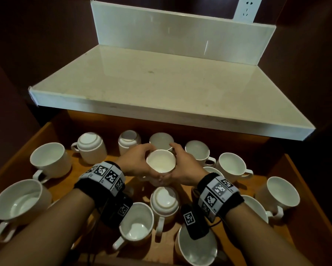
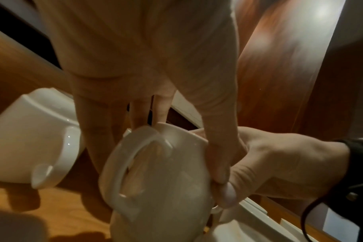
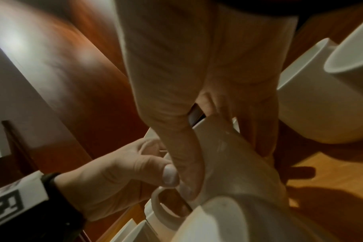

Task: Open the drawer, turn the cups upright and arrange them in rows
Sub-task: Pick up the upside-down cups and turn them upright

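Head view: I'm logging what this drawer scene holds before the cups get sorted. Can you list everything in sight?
held cup: one, white, mouth up, over the drawer's middle.
upside-down cups: three clear ones, white, back left, back, front middle.
other cups: about ten, white, spread over the drawer floor, several partly hidden.
drawer: one, orange-brown wood, pulled open under the countertop.
countertop: one, pale cream, above the drawer.
wall socket: one, white, top right.
marker bands: two, black and white, one on each wrist.
left hand: fingers round the held cup.
right hand: fingers round the same cup.
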`<move>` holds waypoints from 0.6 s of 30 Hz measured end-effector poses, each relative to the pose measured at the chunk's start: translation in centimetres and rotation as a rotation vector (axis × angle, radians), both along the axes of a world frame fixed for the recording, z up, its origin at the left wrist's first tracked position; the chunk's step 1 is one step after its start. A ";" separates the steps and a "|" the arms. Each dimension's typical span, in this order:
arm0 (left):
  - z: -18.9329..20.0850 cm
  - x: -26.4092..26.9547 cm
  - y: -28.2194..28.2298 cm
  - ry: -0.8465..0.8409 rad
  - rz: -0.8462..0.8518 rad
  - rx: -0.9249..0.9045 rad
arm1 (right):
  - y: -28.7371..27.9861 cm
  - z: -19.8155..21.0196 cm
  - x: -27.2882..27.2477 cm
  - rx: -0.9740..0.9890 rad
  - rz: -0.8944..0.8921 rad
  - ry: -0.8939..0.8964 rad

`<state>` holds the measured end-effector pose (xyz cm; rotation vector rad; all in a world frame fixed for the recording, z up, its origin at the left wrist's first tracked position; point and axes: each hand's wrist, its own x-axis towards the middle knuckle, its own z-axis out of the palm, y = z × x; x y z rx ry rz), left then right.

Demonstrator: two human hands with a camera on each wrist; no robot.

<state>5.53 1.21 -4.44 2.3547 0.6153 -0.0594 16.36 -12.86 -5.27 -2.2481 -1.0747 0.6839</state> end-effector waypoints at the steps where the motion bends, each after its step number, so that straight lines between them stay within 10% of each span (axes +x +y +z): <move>1: 0.0 0.0 0.0 0.011 0.028 0.006 | 0.0 0.1 0.0 -0.011 -0.029 0.041; 11: -0.3 -0.9 0.6 0.169 0.108 0.068 | -1.2 1.2 -1.2 -0.543 0.169 0.252; 18: -0.7 -0.9 0.8 0.205 0.044 0.064 | -1.4 1.7 -2.1 -0.553 0.341 0.208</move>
